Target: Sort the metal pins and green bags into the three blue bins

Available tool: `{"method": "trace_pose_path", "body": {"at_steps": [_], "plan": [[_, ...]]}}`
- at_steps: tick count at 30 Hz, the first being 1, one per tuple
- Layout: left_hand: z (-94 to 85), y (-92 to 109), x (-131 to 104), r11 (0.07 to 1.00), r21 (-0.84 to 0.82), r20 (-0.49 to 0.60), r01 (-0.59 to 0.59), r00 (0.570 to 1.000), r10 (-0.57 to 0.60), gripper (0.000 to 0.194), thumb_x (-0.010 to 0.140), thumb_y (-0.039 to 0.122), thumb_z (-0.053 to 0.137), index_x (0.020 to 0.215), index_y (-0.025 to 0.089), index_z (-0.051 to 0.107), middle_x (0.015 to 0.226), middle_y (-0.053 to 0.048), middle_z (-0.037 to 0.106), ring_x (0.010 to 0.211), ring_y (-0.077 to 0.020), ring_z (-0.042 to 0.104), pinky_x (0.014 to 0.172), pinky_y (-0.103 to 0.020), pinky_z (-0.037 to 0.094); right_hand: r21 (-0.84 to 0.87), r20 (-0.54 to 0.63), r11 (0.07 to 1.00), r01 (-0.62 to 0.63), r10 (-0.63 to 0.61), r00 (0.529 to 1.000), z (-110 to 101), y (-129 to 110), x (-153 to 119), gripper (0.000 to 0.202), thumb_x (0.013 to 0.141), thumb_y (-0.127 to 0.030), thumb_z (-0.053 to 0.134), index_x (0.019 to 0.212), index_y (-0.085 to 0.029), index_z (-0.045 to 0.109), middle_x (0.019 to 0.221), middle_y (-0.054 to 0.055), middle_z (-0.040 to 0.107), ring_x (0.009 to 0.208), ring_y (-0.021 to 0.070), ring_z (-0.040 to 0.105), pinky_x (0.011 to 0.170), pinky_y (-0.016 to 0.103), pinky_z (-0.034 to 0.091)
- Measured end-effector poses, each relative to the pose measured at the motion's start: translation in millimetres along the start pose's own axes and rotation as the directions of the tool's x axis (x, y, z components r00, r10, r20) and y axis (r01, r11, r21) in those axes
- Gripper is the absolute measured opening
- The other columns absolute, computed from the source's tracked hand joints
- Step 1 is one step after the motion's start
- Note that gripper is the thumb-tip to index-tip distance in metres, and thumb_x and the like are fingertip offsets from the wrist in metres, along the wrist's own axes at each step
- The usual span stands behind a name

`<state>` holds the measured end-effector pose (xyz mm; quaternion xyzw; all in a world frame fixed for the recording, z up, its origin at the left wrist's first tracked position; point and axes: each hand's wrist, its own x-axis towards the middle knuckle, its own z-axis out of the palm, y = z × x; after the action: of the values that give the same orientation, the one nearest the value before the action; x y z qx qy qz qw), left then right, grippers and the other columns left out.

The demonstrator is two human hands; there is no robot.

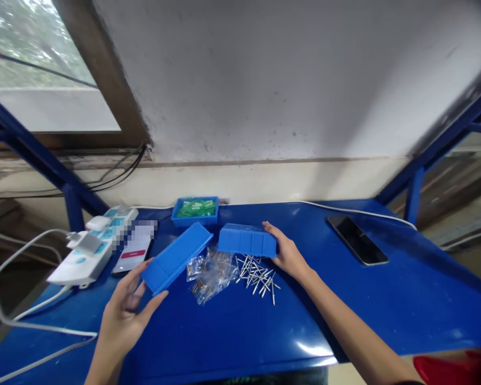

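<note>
My left hand (130,307) grips one end of a blue plastic bin (178,258), which is tilted with its long smooth side facing me. A second blue plastic bin (246,240) is tipped on its side, its right end held by my right hand (286,251). Just below that bin lies a loose pile of silver rivets (258,277), thin pins with thicker ends. Between the two bins, clear plastic bags (214,275) with small copper-coloured parts rest on the table. The insides of both held bins are hidden from me.
Behind stands a blue bin (194,219) of green pieces. To the left are a power strip (92,251) with plugs and a phone (134,248) with a lit screen. A dark phone (357,240) lies right on the blue table (232,342). A white cable (361,211) runs along the back.
</note>
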<state>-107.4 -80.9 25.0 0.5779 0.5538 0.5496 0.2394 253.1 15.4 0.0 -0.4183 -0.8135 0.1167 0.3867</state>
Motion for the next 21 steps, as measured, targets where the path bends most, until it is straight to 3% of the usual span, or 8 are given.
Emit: {"method": "trace_pose_path", "body": {"at_steps": [4,7,10,13,15,18,21], "plan": [[3.3,11,2,0.996,0.069,-0.015,-0.053,0.998,0.054,0.049,0.069,0.026,0.073,0.115,0.028,0.054,0.126,-0.001,0.055,0.125,-0.0284,0.044,0.104,-0.046,0.04,0.038,-0.067,0.999,0.012,-0.01,0.998,1,9,-7,0.042,0.077,-0.017,0.052,0.118,-0.02,0.043,0.135,0.014,0.048,0.125,0.0214,0.046,0.098,0.043,0.043],[15.2,28,16,0.992,0.07,-0.108,-0.101,0.988,0.108,0.052,0.068,0.026,0.074,0.116,0.026,0.053,0.124,-0.002,0.055,0.122,-0.0287,0.047,0.1,-0.047,0.044,0.075,-0.274,0.991,-0.107,0.124,0.954,1,12,-7,0.039,0.074,-0.017,0.051,0.112,-0.02,0.045,0.128,0.013,0.054,0.117,0.0226,0.052,0.095,0.043,0.044],[37.9,41,43,0.995,-0.012,-0.065,-0.101,0.993,0.1,0.057,0.068,0.027,0.074,0.119,0.024,0.05,0.127,-0.006,0.053,0.12,-0.0275,0.049,0.097,-0.043,0.046,0.104,-0.514,0.971,-0.217,0.239,0.824,-5,14,-3,0.041,0.072,-0.017,0.047,0.113,-0.019,0.043,0.128,0.014,0.053,0.119,0.0233,0.051,0.097,0.042,0.04],[72.1,42,78,0.99,-0.134,0.178,-0.048,0.981,0.072,0.052,0.07,0.029,0.072,0.117,0.023,0.05,0.12,-0.007,0.056,0.11,-0.0238,0.056,0.091,-0.038,0.05,0.142,-0.68,0.929,-0.343,0.344,0.648,-19,20,-1,0.048,0.07,-0.017,0.043,0.118,-0.016,0.04,0.126,0.014,0.053,0.114,0.0227,0.053,0.094,0.038,0.041],[99.3,35,100,0.987,-0.156,0.259,-0.048,0.962,0.088,0.046,0.071,0.029,0.07,0.113,0.022,0.053,0.117,-0.006,0.057,0.107,-0.0223,0.057,0.089,-0.037,0.05,0.143,-0.754,0.889,-0.434,0.382,0.534,-30,27,-4,0.05,0.068,-0.016,0.041,0.118,-0.015,0.042,0.117,0.012,0.057,0.105,0.0214,0.057,0.09,0.034,0.042],[138.9,22,127,0.992,-0.121,0.31,-0.039,0.948,0.075,0.041,0.076,0.027,0.063,0.114,0.02,0.054,0.115,-0.007,0.059,0.103,-0.0213,0.058,0.089,-0.037,0.049,0.153,-0.784,0.807,-0.571,0.451,0.427,-46,43,-12,0.045,0.07,-0.018,0.039,0.113,-0.014,0.051,0.105,0.009,0.06,0.097,0.0198,0.057,0.088,0.031,0.042],[166.6,18,147,0.998,0.061,0.299,-0.025,0.954,0.006,0.04,0.082,0.025,0.054,0.121,0.017,0.051,0.113,-0.009,0.061,0.103,-0.0235,0.059,0.094,-0.041,0.044,0.253,-0.694,0.614,-0.747,0.654,0.302,-61,64,-13,0.041,0.073,-0.028,0.047,0.113,-0.019,0.053,0.099,0.007,0.061,0.09,0.02,0.058,0.085,0.032,0.043]]}}
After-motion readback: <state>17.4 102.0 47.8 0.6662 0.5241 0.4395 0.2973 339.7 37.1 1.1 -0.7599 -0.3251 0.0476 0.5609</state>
